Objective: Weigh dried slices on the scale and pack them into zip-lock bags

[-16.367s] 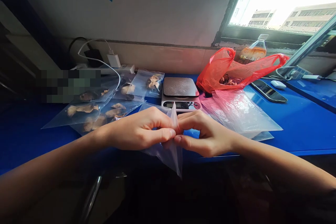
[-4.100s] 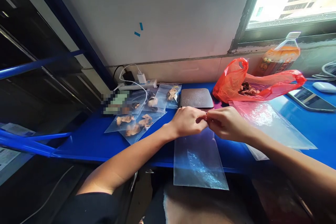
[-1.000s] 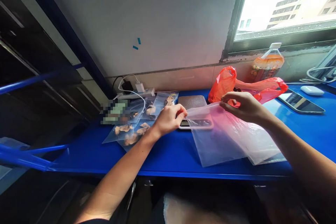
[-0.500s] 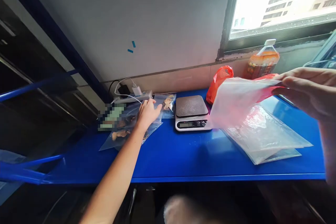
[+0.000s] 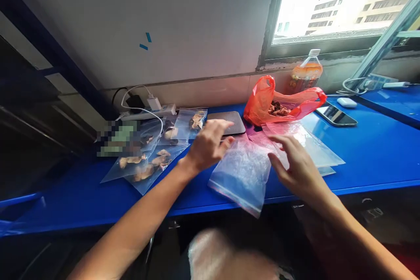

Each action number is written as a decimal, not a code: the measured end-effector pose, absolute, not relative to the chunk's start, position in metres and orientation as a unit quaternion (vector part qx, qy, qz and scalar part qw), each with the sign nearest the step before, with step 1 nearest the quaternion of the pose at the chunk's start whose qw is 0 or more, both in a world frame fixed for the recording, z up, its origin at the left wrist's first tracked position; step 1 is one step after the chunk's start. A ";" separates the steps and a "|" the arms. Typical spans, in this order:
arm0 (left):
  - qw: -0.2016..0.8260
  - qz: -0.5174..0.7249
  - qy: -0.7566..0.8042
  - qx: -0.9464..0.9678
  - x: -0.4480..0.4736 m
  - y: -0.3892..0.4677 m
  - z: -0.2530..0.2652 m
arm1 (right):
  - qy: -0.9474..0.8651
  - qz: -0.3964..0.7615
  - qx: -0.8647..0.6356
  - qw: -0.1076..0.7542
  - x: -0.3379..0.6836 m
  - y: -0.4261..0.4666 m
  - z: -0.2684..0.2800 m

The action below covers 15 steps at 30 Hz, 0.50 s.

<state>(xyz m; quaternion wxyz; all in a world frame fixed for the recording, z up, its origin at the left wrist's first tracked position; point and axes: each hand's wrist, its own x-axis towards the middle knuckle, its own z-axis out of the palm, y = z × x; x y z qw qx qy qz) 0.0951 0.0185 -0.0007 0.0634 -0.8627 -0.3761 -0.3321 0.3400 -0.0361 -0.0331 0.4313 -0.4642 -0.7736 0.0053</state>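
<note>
An empty-looking clear zip bag (image 5: 241, 175) lies in front of the kitchen scale (image 5: 234, 123), its near corner reaching past the table's front edge. At the bag's left side is my left hand (image 5: 210, 146), fingers apart, covering part of the scale. My right hand (image 5: 295, 162) is open to the bag's right, thumb and fingers spread, near a stack of clear bags (image 5: 323, 151). Behind them stands a red plastic bag (image 5: 259, 105) with dark brown dried pieces (image 5: 278, 108) inside. Whether either hand touches the zip bag, I cannot tell.
Filled zip bags of brown pieces (image 5: 144, 170) lie at the left by a power strip (image 5: 167, 110) with a white cable. A bottle of orange liquid (image 5: 308, 71) stands by the window. A phone (image 5: 337, 114) and a white case (image 5: 347, 103) lie right.
My right hand has moved left and down and let go of the clear bag, which now lies before the scale. My left hand has left the filled bags and moved right.
</note>
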 end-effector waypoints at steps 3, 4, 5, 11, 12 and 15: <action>0.039 -0.237 -0.246 -0.939 0.114 0.004 -0.012 | -0.840 -0.027 -0.367 0.398 0.334 -0.071 -0.045; 0.034 -0.202 -0.210 -0.956 0.118 0.002 -0.016 | -0.868 -0.031 -0.319 0.380 0.335 -0.081 -0.050; 0.030 -0.177 -0.180 -0.967 0.120 0.001 -0.019 | -0.893 -0.033 -0.268 0.361 0.337 -0.089 -0.055; 0.023 -0.181 -0.150 -0.972 0.121 0.003 -0.027 | -0.912 -0.066 -0.163 0.369 0.346 -0.094 -0.085; 0.026 -0.184 -0.148 -0.971 0.121 0.004 -0.027 | -0.903 -0.073 -0.163 0.391 0.346 -0.091 -0.088; 0.033 -0.189 -0.141 -0.971 0.122 0.003 -0.027 | -0.886 -0.081 -0.154 0.430 0.341 -0.085 -0.096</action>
